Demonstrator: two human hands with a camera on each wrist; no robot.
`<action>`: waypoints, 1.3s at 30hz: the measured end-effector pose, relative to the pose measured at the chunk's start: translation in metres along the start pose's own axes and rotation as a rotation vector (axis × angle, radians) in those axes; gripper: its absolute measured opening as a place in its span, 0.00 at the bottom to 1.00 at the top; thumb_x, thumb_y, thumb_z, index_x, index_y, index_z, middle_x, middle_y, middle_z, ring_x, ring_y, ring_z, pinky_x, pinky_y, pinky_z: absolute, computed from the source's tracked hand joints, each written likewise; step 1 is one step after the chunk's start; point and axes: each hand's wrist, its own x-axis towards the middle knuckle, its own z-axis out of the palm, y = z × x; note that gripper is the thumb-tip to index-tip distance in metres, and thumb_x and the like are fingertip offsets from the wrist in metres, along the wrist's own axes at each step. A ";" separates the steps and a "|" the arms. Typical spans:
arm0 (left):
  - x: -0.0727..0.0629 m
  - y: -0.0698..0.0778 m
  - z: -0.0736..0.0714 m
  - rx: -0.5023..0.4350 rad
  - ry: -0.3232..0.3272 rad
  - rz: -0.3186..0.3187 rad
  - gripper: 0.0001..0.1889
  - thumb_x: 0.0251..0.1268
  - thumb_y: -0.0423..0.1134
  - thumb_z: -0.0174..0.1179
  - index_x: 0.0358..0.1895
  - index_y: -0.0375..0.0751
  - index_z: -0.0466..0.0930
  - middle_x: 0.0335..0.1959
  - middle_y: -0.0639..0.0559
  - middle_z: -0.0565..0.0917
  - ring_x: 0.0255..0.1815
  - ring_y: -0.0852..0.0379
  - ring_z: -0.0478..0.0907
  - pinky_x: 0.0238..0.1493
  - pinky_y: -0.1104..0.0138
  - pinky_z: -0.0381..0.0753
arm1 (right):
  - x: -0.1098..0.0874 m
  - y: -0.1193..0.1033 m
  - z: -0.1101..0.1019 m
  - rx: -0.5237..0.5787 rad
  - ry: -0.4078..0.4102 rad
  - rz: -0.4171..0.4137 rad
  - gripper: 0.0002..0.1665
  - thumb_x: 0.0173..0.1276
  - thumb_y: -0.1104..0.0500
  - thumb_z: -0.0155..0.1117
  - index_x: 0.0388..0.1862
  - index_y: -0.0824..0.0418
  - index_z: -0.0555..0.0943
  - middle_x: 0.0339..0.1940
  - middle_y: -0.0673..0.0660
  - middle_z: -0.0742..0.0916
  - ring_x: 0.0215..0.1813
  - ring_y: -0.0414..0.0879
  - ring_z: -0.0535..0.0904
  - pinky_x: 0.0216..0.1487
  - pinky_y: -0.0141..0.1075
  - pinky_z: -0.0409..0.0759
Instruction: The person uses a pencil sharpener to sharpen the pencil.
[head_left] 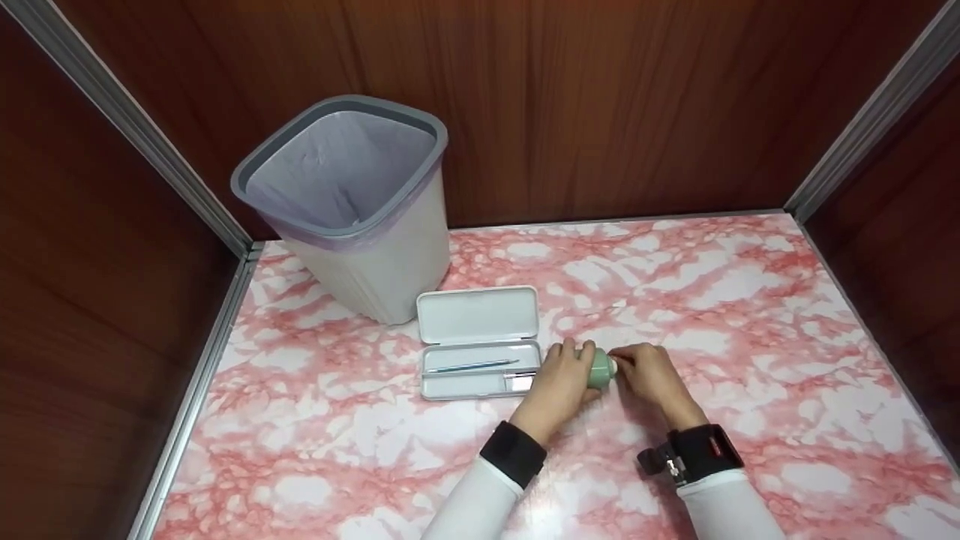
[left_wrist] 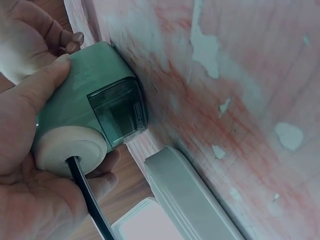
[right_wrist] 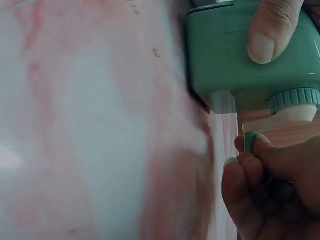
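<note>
My left hand [head_left: 561, 379] grips a green pencil sharpener [left_wrist: 95, 80] that stands on the table, its thumb over the top. A dark pencil [left_wrist: 90, 197] sticks into the hole of the sharpener's cream round front. On the opposite side, my right hand [head_left: 660, 379] pinches the small green knob [right_wrist: 251, 142] of the cream crank [right_wrist: 285, 119] between thumb and fingers. Left of the hands lies an open pale pencil case [head_left: 478, 315]. A blue pencil [head_left: 472, 366] and a white block [head_left: 519, 382] are inside it, partly behind my left hand.
A tall white bin [head_left: 390, 277] with a grey rim and a purplish liner stands at the back left, close behind the case. Brown wood-grain panels [head_left: 600, 112] enclose the red and white marbled table [head_left: 337, 450] at the back and sides.
</note>
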 end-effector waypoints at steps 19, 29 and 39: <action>0.001 -0.002 -0.002 0.188 0.054 0.030 0.46 0.47 0.67 0.67 0.63 0.39 0.67 0.45 0.48 0.78 0.45 0.49 0.76 0.54 0.61 0.73 | -0.017 -0.002 0.003 0.012 0.010 0.025 0.07 0.63 0.69 0.65 0.38 0.70 0.86 0.37 0.65 0.87 0.42 0.61 0.84 0.47 0.53 0.78; -0.001 -0.004 -0.003 0.084 0.089 0.026 0.46 0.44 0.65 0.70 0.62 0.40 0.66 0.45 0.46 0.76 0.41 0.51 0.77 0.41 0.62 0.78 | -0.019 -0.014 0.000 0.077 0.115 0.044 0.11 0.68 0.72 0.55 0.46 0.68 0.82 0.39 0.64 0.85 0.41 0.57 0.81 0.44 0.51 0.76; -0.012 -0.023 -0.021 -0.089 0.081 -0.013 0.52 0.37 0.56 0.78 0.67 0.39 0.62 0.49 0.43 0.74 0.47 0.49 0.76 0.45 0.59 0.78 | -0.015 -0.044 -0.008 0.153 0.229 -0.127 0.10 0.70 0.65 0.61 0.48 0.63 0.82 0.43 0.54 0.80 0.42 0.45 0.77 0.40 0.42 0.77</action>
